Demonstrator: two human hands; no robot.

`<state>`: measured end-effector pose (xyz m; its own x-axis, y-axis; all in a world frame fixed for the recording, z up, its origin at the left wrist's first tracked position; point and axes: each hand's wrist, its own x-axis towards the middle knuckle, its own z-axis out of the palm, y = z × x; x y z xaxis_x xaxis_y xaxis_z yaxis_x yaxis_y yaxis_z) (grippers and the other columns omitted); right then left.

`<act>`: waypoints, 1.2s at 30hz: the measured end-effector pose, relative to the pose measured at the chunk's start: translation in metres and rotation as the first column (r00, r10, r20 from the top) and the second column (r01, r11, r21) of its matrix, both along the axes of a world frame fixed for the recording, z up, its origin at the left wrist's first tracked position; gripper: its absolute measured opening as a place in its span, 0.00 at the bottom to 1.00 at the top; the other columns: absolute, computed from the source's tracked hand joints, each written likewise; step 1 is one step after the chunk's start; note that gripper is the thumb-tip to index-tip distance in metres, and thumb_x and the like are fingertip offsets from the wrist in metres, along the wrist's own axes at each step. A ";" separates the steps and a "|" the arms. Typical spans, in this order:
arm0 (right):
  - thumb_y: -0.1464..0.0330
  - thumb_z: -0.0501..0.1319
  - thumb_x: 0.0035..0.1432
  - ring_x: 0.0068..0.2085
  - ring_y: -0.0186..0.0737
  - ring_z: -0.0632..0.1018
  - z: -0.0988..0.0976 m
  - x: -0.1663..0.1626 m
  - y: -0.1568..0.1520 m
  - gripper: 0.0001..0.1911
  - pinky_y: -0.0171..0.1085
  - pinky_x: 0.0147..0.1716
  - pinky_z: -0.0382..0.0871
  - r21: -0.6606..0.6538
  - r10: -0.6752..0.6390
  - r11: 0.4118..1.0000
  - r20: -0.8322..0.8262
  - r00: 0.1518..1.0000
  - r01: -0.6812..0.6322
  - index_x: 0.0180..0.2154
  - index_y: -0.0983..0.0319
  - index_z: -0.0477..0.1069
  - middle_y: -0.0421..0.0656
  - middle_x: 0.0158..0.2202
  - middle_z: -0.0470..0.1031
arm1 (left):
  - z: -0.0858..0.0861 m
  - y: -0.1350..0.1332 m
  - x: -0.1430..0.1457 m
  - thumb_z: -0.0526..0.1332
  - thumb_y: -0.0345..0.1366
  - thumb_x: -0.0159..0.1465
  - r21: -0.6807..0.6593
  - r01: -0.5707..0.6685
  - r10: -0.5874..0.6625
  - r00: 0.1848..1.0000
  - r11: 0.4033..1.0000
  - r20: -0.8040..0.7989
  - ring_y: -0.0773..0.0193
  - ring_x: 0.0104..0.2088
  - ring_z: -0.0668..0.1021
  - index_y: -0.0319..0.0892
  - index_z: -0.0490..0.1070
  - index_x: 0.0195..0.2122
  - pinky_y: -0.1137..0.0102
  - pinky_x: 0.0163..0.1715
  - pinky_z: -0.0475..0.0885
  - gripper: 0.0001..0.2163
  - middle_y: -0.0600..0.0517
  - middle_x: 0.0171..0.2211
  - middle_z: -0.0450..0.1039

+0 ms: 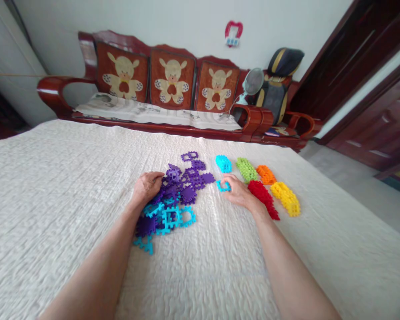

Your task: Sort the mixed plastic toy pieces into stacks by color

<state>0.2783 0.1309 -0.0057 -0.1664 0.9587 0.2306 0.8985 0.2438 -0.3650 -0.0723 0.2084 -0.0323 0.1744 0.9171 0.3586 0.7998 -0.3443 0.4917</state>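
Observation:
My right hand (236, 190) is closed on a light blue square building piece (223, 186) with toothed edges and an open middle. It is just in front of a small light blue stack (223, 163). My left hand (149, 186) has its fingers bent at the left edge of a loose pile of purple toothed pieces (188, 194); whether it grips one is hidden. More light blue pieces (171, 218) lie at the near side of that pile, mixed with purple ones.
Right of my right hand lie a green stack (247, 170), an orange stack (266, 174), a red stack (262, 198) and a yellow stack (286, 198). A quilted cream cover (70, 200) is underneath everything. Beyond it stands a wooden sofa (62, 91) with bear-patterned cushions.

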 end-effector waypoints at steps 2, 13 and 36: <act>0.71 0.61 0.49 0.51 0.46 0.73 -0.001 -0.004 0.001 0.21 0.44 0.51 0.67 0.011 -0.101 0.995 0.001 0.995 0.100 0.47 0.62 0.69 0.49 0.50 0.71 | 0.000 0.000 0.000 0.52 0.38 0.64 -0.001 -0.008 0.008 1.000 1.000 0.004 0.59 0.47 0.80 0.46 0.79 0.44 0.69 0.52 0.72 0.16 0.52 0.45 0.81; 0.63 0.62 0.51 0.46 0.51 0.74 -0.015 -0.028 0.009 0.25 0.46 0.47 0.68 0.123 -0.408 0.901 -0.084 0.909 0.416 0.51 0.61 0.68 0.50 0.44 0.71 | -0.003 0.002 -0.002 0.52 0.38 0.63 0.013 0.001 -0.001 1.000 1.000 -0.003 0.59 0.47 0.80 0.47 0.79 0.44 0.68 0.51 0.72 0.17 0.52 0.44 0.81; 0.64 0.62 0.50 0.52 0.54 0.69 -0.032 -0.002 0.072 0.28 0.50 0.53 0.64 0.400 -0.430 0.767 -0.260 0.864 0.502 0.53 0.63 0.63 0.53 0.48 0.67 | -0.002 0.002 -0.001 0.53 0.37 0.63 0.016 -0.006 0.006 1.000 1.000 -0.003 0.59 0.47 0.80 0.47 0.80 0.43 0.68 0.51 0.72 0.16 0.52 0.44 0.81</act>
<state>0.2760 0.2033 -0.0380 0.3438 0.6970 0.6293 0.8890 -0.0257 -0.4571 -0.0732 0.2105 -0.0346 0.1698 0.9123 0.3726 0.8034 -0.3471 0.4837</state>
